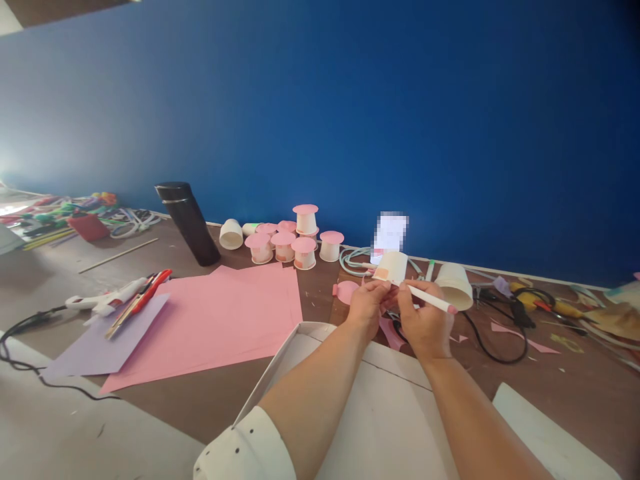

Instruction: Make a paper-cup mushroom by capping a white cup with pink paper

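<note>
Both hands are together at the middle right of the table. My left hand is closed at the lower rim of a white paper cup with an orange patch on its side. In my right hand is a white marker pen with a pink end, held slantwise, its other end close to the cup. The fingertips of both hands nearly meet and partly hide each other. Just left of them lies a pink paper disc. Behind the cup leans a bright phone.
Upturned cups with pink paper tops stand by the wall, one stacked. Left are a black flask, pink sheets, a lilac sheet, a glue gun and a red cutter. Another cup and cables lie right.
</note>
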`<state>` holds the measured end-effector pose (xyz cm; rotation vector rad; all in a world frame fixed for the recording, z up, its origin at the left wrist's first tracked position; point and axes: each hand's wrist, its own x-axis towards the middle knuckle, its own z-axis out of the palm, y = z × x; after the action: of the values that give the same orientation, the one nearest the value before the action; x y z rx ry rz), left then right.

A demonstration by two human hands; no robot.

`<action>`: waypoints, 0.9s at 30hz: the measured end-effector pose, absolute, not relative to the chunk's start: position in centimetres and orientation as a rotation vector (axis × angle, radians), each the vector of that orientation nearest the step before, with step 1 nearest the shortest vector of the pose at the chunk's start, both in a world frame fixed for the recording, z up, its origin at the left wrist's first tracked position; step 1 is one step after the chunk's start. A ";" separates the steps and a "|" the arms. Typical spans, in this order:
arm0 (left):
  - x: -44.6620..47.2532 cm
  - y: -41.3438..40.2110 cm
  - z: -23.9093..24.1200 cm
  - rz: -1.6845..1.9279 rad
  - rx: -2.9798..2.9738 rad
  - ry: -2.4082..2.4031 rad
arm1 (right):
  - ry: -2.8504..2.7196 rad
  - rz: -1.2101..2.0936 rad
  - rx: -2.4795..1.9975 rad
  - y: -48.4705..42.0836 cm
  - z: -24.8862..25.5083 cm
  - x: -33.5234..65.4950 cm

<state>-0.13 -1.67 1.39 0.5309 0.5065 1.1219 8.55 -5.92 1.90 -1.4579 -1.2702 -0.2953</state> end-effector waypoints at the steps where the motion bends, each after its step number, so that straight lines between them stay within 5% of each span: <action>1: -0.1 -1.7 1.3 1.125 0.533 0.500 | -1.268 -0.295 -1.462 -5.9 1.9 8.6; 27: -0.1 -1.7 1.3 1.126 0.523 0.500 | -1.276 -0.323 -1.475 -5.9 1.8 8.6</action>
<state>-0.06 -1.70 1.32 0.5232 0.5000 1.1258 8.57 -5.86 1.81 -1.4753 -1.2762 -0.3229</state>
